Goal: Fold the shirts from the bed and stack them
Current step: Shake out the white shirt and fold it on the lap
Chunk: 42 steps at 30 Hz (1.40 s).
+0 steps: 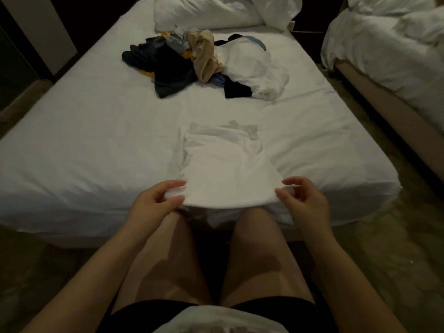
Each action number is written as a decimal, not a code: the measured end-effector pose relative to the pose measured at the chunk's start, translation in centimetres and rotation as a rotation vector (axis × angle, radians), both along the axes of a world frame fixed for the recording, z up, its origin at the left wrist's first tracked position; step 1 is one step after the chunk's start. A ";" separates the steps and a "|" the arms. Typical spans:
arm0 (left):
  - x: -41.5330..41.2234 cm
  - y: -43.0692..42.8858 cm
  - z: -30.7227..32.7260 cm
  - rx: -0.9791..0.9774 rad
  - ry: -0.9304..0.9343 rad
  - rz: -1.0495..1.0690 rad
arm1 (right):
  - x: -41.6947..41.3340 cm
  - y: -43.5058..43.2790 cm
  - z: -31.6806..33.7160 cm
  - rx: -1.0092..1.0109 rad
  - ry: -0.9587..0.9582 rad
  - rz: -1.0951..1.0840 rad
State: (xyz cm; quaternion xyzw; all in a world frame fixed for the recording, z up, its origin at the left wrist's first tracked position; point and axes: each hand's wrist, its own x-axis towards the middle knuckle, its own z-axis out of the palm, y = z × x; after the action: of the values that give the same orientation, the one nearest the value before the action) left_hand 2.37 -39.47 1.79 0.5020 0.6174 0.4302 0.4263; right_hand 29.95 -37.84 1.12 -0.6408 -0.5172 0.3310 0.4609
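Observation:
A white shirt (pixel 225 164) lies partly folded on the near edge of the bed (pixel 84 131), its hem toward me. My left hand (pixel 159 197) pinches the shirt's near left corner between thumb and fingers. My right hand (pixel 302 195) pinches the near right corner the same way. Farther up the bed sits a loose pile of clothes (pixel 199 61): dark navy pieces at the left, a beige garment in the middle, a white shirt with black trim at the right.
White pillows (pixel 211 10) lie at the head of the bed. A second bed (pixel 394 51) with rumpled white bedding stands to the right, with a narrow floor gap between. My bare legs are against the bed's near edge.

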 end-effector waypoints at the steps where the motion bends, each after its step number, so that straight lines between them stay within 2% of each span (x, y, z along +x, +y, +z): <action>1: -0.1 -0.1 0.3 0.049 -0.033 0.009 | -0.1 0.0 0.1 0.014 0.061 -0.003; 6: 0.4 1.7 1.3 0.186 -0.032 0.066 | -1.1 1.7 1.1 0.068 0.326 0.034; 10: 0.3 6.9 2.6 0.239 -0.042 0.158 | -1.5 6.3 3.0 0.134 0.335 0.039; 15: 0.0 15.0 3.7 0.250 0.032 0.237 | -2.2 15.2 3.4 0.156 0.309 -0.130; 18: -0.1 20.2 2.9 0.183 0.087 0.261 | -2.9 20.6 1.9 0.103 0.274 -0.187; 21: -0.7 24.7 0.2 0.027 0.116 0.272 | -3.5 24.8 -0.5 0.004 0.219 -0.213; 26: -1.1 27.2 -3.1 -0.248 0.110 0.225 | -4.2 25.8 -4.3 -0.221 0.232 -0.125; 28: -1.2 26.4 -2.5 -0.283 0.140 0.177 | -3.9 24.8 -4.6 -0.228 0.017 -0.073; 29: -1.3 25.8 -2.2 -0.267 0.258 0.158 | -3.8 24.1 -4.6 -0.200 -0.155 -0.057; 30: -1.0 24.8 -1.6 -0.215 0.454 0.152 | -4.0 23.3 -4.4 -0.147 -0.327 -0.049; 32: 1.2 22.2 -1.0 0.042 0.807 0.145 | -5.6 21.7 -3.7 0.015 -0.552 -0.011; 34: 4.7 20.5 -1.5 0.307 0.973 0.055 | -8.4 20.7 -3.2 0.139 -0.671 0.079; 35: 6.2 20.3 -2.1 0.339 1.034 -0.005 | -9.6 20.5 -3.2 0.140 -0.720 0.143; 37: 6.9 21.0 -3.5 0.164 1.096 -0.108 | -10.9 20.7 -4.1 0.001 -0.807 0.283; 39: 5.6 21.7 -5.4 -0.037 1.164 -0.134 | -10.4 21.3 -5.9 -0.140 -0.902 0.334; 42: 4.3 21.2 -7.5 -0.065 1.189 -0.148 | -9.5 21.4 -8.0 -0.226 -1.007 0.343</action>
State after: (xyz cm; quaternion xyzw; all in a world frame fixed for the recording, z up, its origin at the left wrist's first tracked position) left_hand 6.71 -18.28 -5.70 0.6849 0.7264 0.0254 0.0518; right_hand 20.42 -16.40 -6.85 -0.6722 -0.7322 0.1069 0.0237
